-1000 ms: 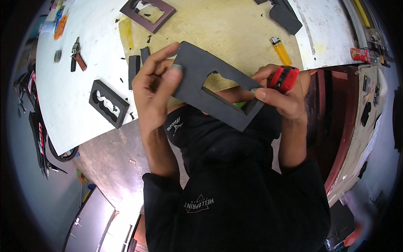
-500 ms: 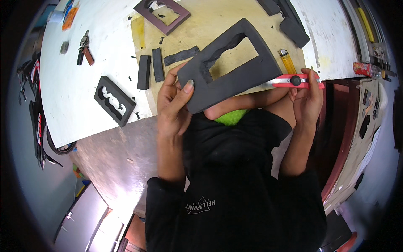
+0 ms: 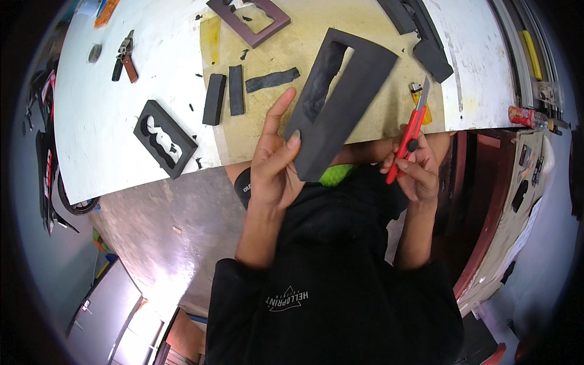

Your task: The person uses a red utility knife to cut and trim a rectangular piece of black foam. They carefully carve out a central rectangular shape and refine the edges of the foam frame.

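Note:
My left hand (image 3: 275, 159) grips a black foam block (image 3: 340, 115) by its near end, thumb on the face and index finger raised. The block is tilted, and a rough-edged cut-out runs through its far part. Off to the right, my right hand (image 3: 420, 164) holds a red utility knife (image 3: 407, 139) with its blade out and pointing away from me. A gap separates the blade from the foam. Behind the knife, a yellow lighter (image 3: 424, 108) lies on the cutting mat (image 3: 274, 52), partly covered.
Several dark foam strips, one of them a thick strip (image 3: 214, 99), lie left of the block. A black foam frame (image 3: 165, 139) rests near the table's front edge, a maroon one (image 3: 271, 27) farther back. Dark foam pieces (image 3: 429, 55) sit at back right, a brown-handled tool (image 3: 129, 66) far left.
The foam block has turned steeper and narrower to view in my left hand. My right hand has moved left and swung the knife from lying sideways to pointing away, its blade now clear of the foam.

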The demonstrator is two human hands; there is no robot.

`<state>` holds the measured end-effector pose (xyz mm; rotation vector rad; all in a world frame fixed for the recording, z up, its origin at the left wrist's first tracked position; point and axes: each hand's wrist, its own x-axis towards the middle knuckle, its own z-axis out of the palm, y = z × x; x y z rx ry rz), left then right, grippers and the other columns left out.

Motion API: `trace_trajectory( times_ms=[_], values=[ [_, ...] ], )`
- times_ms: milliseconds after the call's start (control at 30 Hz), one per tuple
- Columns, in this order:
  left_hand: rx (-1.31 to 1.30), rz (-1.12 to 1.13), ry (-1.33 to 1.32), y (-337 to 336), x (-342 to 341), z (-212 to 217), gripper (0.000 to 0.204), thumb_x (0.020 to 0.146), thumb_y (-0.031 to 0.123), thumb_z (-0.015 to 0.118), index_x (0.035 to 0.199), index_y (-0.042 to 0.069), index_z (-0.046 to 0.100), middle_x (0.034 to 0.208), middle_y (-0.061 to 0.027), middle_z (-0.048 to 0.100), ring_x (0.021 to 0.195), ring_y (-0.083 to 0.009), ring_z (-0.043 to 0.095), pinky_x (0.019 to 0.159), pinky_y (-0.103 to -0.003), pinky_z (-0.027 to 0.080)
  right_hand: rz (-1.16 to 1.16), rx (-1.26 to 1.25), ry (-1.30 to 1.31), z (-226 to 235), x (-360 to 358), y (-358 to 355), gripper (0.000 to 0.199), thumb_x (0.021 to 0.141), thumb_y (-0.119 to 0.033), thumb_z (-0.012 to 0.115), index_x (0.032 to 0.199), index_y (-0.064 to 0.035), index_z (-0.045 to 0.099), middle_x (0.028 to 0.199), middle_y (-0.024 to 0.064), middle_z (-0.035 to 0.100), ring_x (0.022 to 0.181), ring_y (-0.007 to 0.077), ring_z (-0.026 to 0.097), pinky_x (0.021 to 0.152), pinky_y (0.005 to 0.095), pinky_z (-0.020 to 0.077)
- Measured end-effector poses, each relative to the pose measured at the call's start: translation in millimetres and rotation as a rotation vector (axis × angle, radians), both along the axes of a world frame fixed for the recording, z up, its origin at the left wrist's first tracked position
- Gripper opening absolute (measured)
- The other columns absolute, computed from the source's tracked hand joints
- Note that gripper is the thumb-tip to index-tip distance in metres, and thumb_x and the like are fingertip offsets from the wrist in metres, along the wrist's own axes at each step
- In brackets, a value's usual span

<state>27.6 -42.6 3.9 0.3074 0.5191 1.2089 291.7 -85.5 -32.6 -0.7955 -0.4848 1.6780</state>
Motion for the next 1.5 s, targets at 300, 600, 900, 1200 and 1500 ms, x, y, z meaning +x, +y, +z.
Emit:
trace_trajectory(
  times_ms=[300, 600, 900, 1200, 1500],
  values=[
    [0.155, 0.028, -0.524, -6.5, 8.6, -35.6, 0.072, 0.098, 0.05, 0.059, 0.147, 0.001, 0.041, 0.14, -0.0133, 0.053, 0.105, -0.0187, 0.048, 0.083, -0.031, 0.039, 0.069, 0.07, -0.389, 37.2, -41.9, 16.8, 0.034, 0.099, -0.009, 0.06, 0.129, 0.0052, 0.05, 0.088, 0.0108, 0.061, 0.069, 0.0172, 0.063, 0.061, 0.0301, 0.0533],
    [-0.191, 0.002, -0.378, -5.1, 0.8, -18.2, 0.077, 0.098, 0.066, 0.041, 0.147, 0.006, 0.046, 0.138, -0.03, 0.05, 0.087, -0.0226, 0.044, 0.078, -0.031, 0.04, 0.048, 0.129, -0.482, 42.2, -46.7, -3.0, 0.037, 0.099, -0.007, 0.061, 0.132, 0.0067, 0.049, 0.086, 0.0102, 0.062, 0.061, 0.0155, 0.062, 0.056, 0.0274, 0.0523],
    [-0.017, 0.142, -0.008, -9.1, 15.4, -20.8, 0.074, 0.1, 0.06, 0.043, 0.138, -0.003, 0.049, 0.126, -0.0192, 0.06, 0.101, -0.0283, 0.059, 0.081, -0.036, 0.048, 0.019, 0.134, -0.659, 37.2, -48.3, -9.4, 0.038, 0.098, -0.006, 0.063, 0.133, 0.0052, 0.05, 0.091, 0.0078, 0.063, 0.064, 0.0102, 0.059, 0.055, 0.0238, 0.0497],
    [0.359, 0.221, 0.223, -18.7, 26.1, -13.8, 0.068, 0.101, 0.047, 0.054, 0.136, -0.01, 0.044, 0.099, -0.0125, 0.062, 0.084, -0.0177, 0.061, 0.07, -0.03, 0.05, 0.008, 0.18, -0.828, 23.4, -65.5, -10.1, 0.033, 0.098, -0.007, 0.064, 0.127, 0.0043, 0.056, 0.095, 0.008, 0.067, 0.063, 0.0072, 0.059, 0.054, 0.0218, 0.0481],
    [0.446, 0.26, 0.996, -12.4, 17.5, -36.6, 0.038, 0.087, -0.004, 0.068, 0.122, -0.004, 0.054, 0.112, -0.0164, 0.068, 0.1, -0.0195, 0.065, 0.083, -0.032, 0.053, 0.09, 0.111, -1.022, 26.3, -56.8, -4.4, 0.032, 0.096, -0.01, 0.067, 0.124, 0.0034, 0.059, 0.09, 0.012, 0.07, 0.066, 0.0119, 0.063, 0.059, 0.0269, 0.0493]
  ],
)
